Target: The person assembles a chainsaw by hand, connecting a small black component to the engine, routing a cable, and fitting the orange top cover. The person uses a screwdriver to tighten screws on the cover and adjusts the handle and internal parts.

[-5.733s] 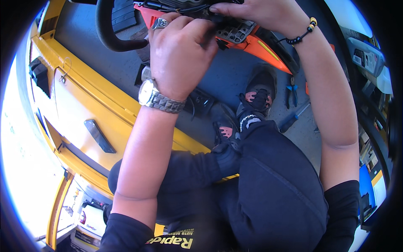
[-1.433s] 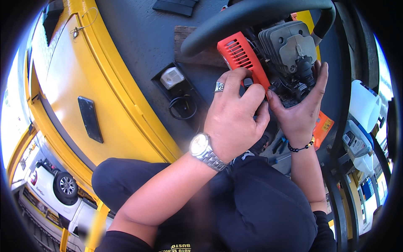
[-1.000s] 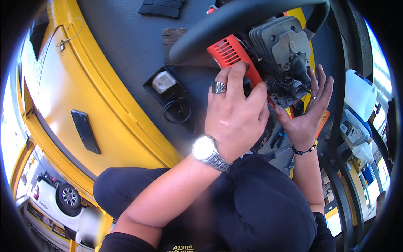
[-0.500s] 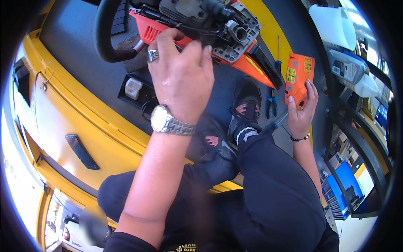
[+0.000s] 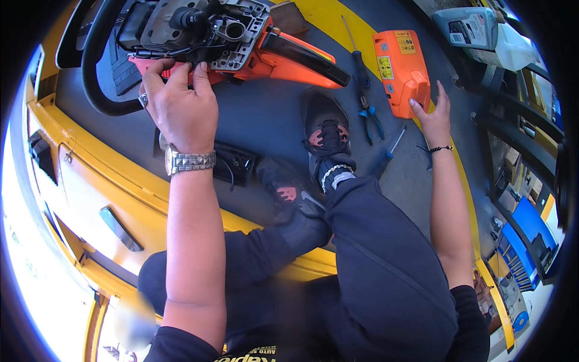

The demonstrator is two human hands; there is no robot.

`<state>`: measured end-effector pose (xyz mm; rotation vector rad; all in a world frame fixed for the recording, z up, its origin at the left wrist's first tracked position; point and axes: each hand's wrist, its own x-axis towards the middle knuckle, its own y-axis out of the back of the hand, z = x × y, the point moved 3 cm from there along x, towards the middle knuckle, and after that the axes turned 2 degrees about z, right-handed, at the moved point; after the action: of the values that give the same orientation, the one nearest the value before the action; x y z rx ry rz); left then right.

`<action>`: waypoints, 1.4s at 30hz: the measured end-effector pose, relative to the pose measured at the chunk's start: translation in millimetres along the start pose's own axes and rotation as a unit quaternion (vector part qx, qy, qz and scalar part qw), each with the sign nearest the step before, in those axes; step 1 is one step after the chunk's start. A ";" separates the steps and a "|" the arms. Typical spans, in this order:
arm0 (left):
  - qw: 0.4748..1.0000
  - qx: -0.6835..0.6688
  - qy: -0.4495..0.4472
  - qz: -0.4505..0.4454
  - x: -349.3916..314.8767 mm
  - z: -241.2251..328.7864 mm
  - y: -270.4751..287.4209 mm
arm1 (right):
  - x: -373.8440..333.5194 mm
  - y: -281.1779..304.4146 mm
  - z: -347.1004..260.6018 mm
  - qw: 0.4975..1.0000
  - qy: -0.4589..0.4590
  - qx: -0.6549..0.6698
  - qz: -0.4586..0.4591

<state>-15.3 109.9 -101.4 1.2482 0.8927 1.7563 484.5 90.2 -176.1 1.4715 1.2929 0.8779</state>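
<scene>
An orange and black chainsaw (image 5: 199, 42) lies at the upper left with its engine and carburettor side uncovered. My left hand (image 5: 184, 111), wearing a ring and a watch, is closed on its near red edge. The bent fingertips press against the body beneath the engine, and part of what they touch is hidden. To the right, an orange engine cover (image 5: 401, 72) with labels lies on the floor. My right hand (image 5: 435, 117) is at its near right corner, fingers apart, the thumb at its edge and no grip around it.
A screwdriver (image 5: 357, 63), blue-handled pliers (image 5: 370, 120) and another screwdriver (image 5: 389, 154) lie between my shoe (image 5: 327, 130) and the cover. Near my left wrist is a black tray (image 5: 238, 161). A phone (image 5: 120, 229) rests on the yellow frame; plastic jugs (image 5: 467, 29) stand at upper right.
My view has shifted, so the chainsaw sits further left. My right fingers have come off the cover's top and spread at its corner. My left hand stays at the saw's near edge.
</scene>
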 end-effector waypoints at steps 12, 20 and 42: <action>0.992 0.055 -0.068 -0.094 21.4 17.1 46.6 | 18.1 -39.7 -1.4 0.999 -0.020 0.031 -0.019; 0.989 0.017 -0.113 -0.094 7.6 16.5 28.2 | 15.9 -37.2 -1.5 1.000 -0.005 0.015 -0.002; 0.991 -0.119 -0.058 -0.020 7.0 -3.7 28.3 | 18.6 -34.2 11.1 0.998 -0.030 0.040 -0.037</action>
<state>-25.9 103.3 -74.9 1.1544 0.6174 1.6861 488.2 105.8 -213.3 1.4915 1.3426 0.7369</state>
